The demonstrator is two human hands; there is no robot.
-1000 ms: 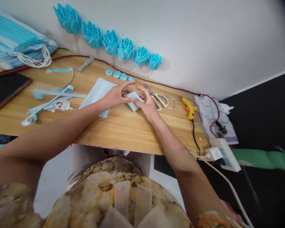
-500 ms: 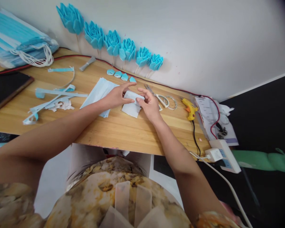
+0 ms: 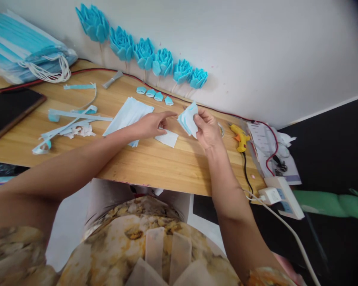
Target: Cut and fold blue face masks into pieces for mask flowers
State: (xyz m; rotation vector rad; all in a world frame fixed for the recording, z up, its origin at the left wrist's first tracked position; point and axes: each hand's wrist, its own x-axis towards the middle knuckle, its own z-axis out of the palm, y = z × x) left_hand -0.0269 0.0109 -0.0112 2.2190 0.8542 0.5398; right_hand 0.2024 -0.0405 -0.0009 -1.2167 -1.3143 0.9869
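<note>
My right hand [image 3: 208, 129] pinches several layered pieces of light-blue and white mask fabric [image 3: 189, 120], raised above the wooden desk and fanned slightly at their edges. To the left, my left hand [image 3: 153, 124] has its fingers apart, the index finger stretched toward those pieces. Its thumb is over the edge of a small white fabric piece [image 3: 168, 139] lying on the desk; whether they touch I cannot tell. Partly under my left wrist lies a stack of pale-blue mask sheets [image 3: 128, 115]. Small folded blue petals [image 3: 158, 96] sit in a row behind my hands.
Blue fabric flowers [image 3: 144, 53] on sticks lean along the wall. A pack of masks [image 3: 26, 47], a phone [image 3: 12, 109] and cut strips [image 3: 77, 116] are at left. On the right are a yellow glue gun [image 3: 240, 138], papers [image 3: 261, 141] and a power strip [image 3: 286, 198].
My right hand has moved right and lifted the fabric pieces, turning them upright. My left hand no longer touches them and has stayed near the white piece. The scissors are now mostly hidden.
</note>
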